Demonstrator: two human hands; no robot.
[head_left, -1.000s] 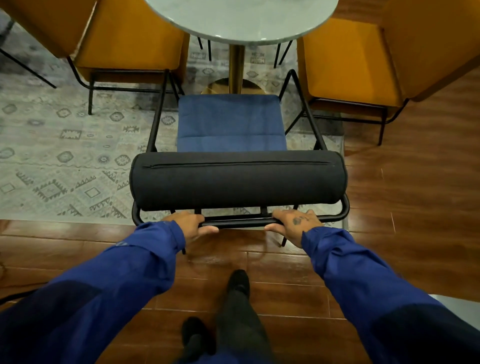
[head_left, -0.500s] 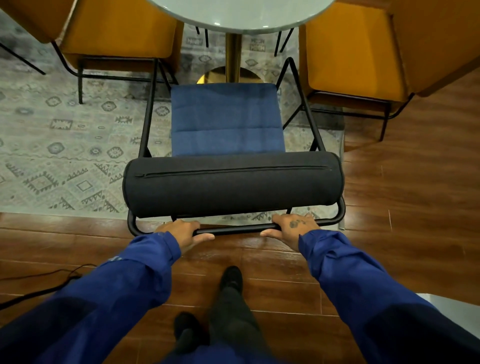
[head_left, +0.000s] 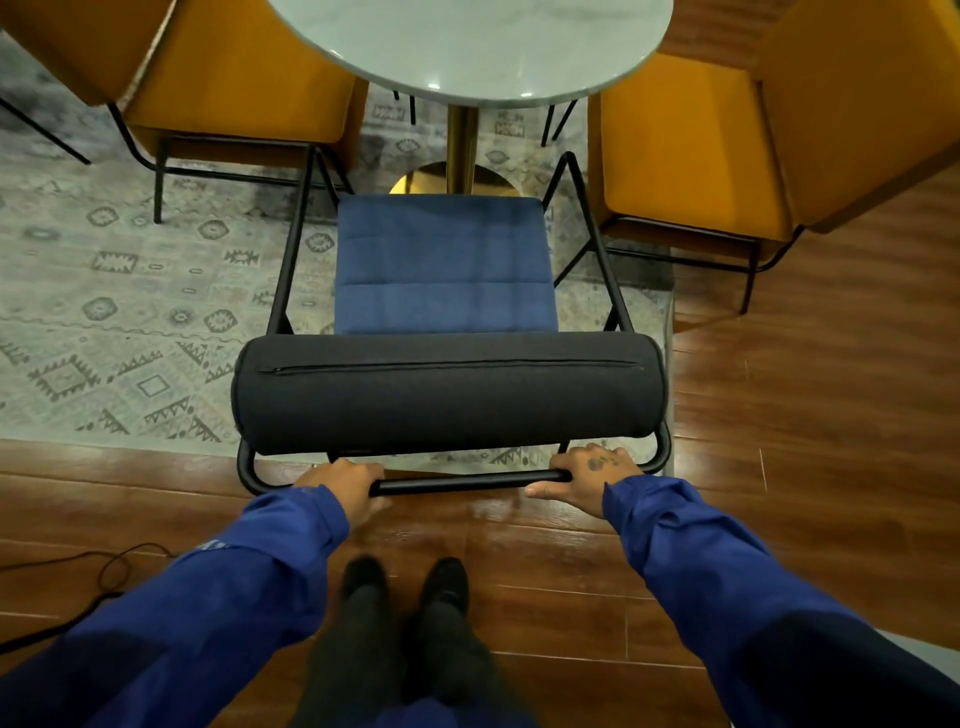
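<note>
Blue fabric covers the seat of the chair (head_left: 444, 265) I am handling, and a dark grey bolster (head_left: 447, 395) with a zip along its top forms the backrest. Its black metal frame ends at the back in a low rear bar (head_left: 467, 482), just behind and below the bolster. Both of my hands are on that bar, well apart. My left hand (head_left: 345, 480) grips it near the left bend, fingers curled over the top. My right hand (head_left: 592, 473) grips it near the right bend, fingers wrapped over the tube and thumb stretched out along its near side, pointing toward the other hand.

The chair stands facing away from me. Its seat and front legs are over the patterned grey rug (head_left: 104, 291), and the rear bar hangs above the wooden floor (head_left: 805, 415), right at the rug's edge. The front of the seat points at the gold pedestal (head_left: 460, 150) of the round pale desk (head_left: 467, 47), whose rim lies beyond the seat. A yellow chair (head_left: 234, 67) stands on the left of the desk and another yellow chair (head_left: 685, 145) on the right, with mine between them. My dark shoes (head_left: 405, 582) are on the floor just behind the bar, and a black cable (head_left: 78, 566) trails across the boards at my left.
</note>
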